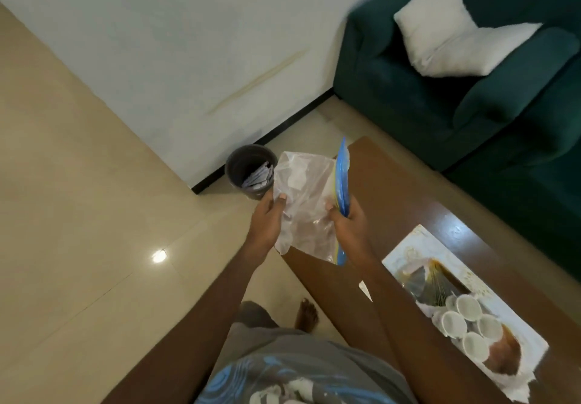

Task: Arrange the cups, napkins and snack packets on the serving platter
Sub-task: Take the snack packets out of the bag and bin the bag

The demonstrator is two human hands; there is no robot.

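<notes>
Your left hand (267,218) pinches the left edge of a crumpled clear plastic bag (305,202); your right hand (350,221) grips its right edge along with flat blue packets (342,177). The white patterned serving platter (424,246) lies on the brown wooden table (393,183), carrying white cups (468,307) beside fanned dark snack packets (430,287).

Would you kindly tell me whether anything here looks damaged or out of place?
Two things. The wall bears a long pale diagonal streak, like a scuff. The white paper at the near corner of the platter looks ragged, perhaps torn. The cups sit neatly grouped.
</notes>
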